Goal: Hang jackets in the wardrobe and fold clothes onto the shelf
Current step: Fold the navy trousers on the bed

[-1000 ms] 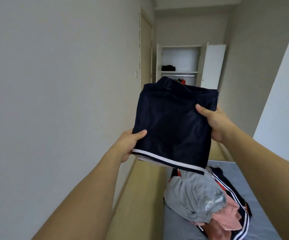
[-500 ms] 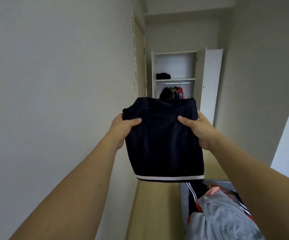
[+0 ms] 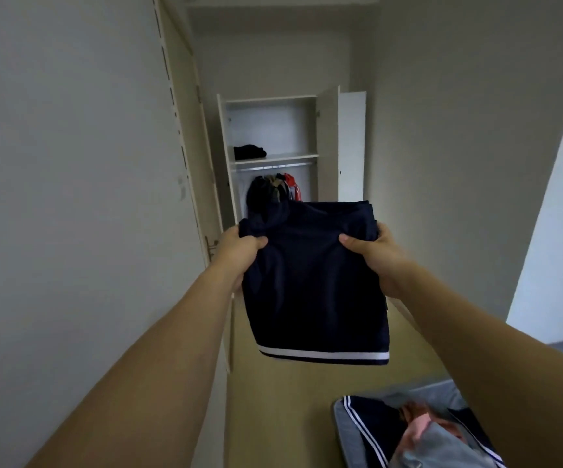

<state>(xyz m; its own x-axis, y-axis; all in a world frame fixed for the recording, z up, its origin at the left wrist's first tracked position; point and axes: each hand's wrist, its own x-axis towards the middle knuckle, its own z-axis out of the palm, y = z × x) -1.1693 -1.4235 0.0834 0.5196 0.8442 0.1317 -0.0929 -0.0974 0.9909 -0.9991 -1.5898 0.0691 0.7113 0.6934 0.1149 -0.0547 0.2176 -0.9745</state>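
While the left hand (image 3: 239, 246) is pinching the top left corner of the folded navy garment (image 3: 313, 285) and the right hand (image 3: 371, 251) is gripping its top right edge, thumbs on the near face and fingers curled behind, the cloth is hanging flat between them with its white-striped hem at the bottom. A second ago the garment was being held lower and tilted, above the pile of clothes (image 3: 421, 434) on the bed (image 3: 340, 430); now it is hanging squared and raised, and the view is pointing down the passage, with the pile sliding to the near right corner. I am reading this as the folding being done and the carry to the wardrobe (image 3: 273, 157) beginning.

Outward from the hands, the wardrobe is standing open at the far end, well apart from the garment. Its shelf (image 3: 290, 157) is already carrying a dark folded item (image 3: 249, 152) at the left, leaving bare room to the right of it. Below the rail, hanging jackets (image 3: 275, 190) are showing just above the garment's top edge. The right wardrobe door (image 3: 351, 146) is swung open. On the left a door with a handle (image 3: 210, 246) is lying near the left hand; the bed's corner is narrowing the floor (image 3: 290, 400) on the right.
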